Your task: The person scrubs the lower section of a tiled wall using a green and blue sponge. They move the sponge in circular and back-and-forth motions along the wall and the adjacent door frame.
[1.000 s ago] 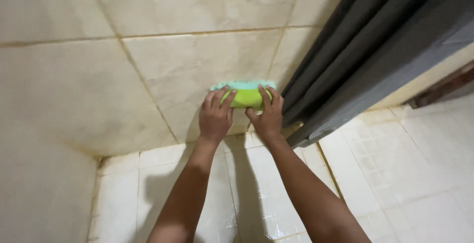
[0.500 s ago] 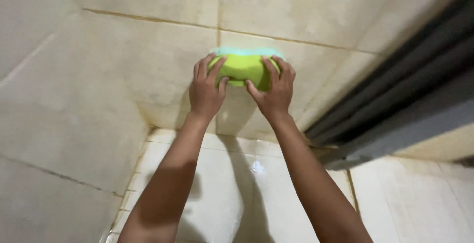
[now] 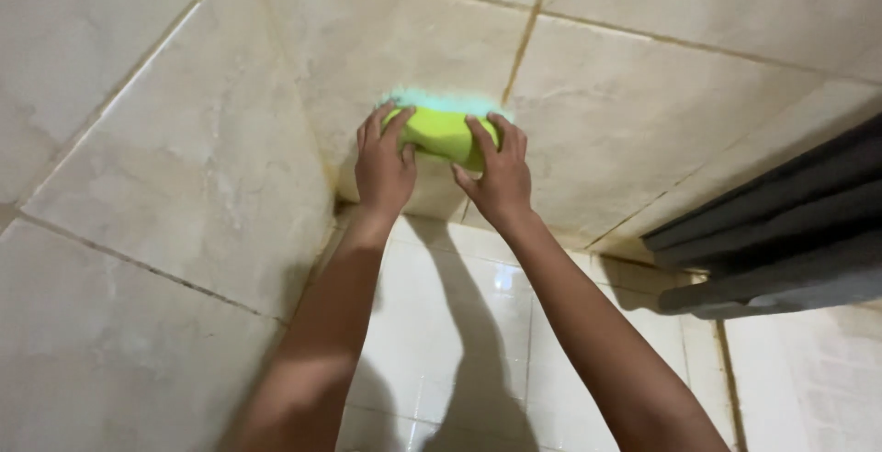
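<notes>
A lime-green scrub brush (image 3: 443,132) with pale turquoise bristles is pressed, bristles first, against a beige wall tile (image 3: 413,57) near the corner of the room. My left hand (image 3: 383,165) grips the brush's left end, fingers curled over its top. My right hand (image 3: 497,169) grips the right end the same way. Both arms reach forward from the bottom of the view. The bristles look blurred along the brush's upper edge.
A second tiled wall (image 3: 156,186) meets the scrubbed wall at a corner on the left. Below lies a glossy white tiled floor (image 3: 459,323) carrying my arms' shadows. A dark grey door frame (image 3: 781,241) runs along the right side.
The brush and both hands have shifted left along the wall, closer to the corner. The view has swung left too, so the dark frame now sits farther right.
</notes>
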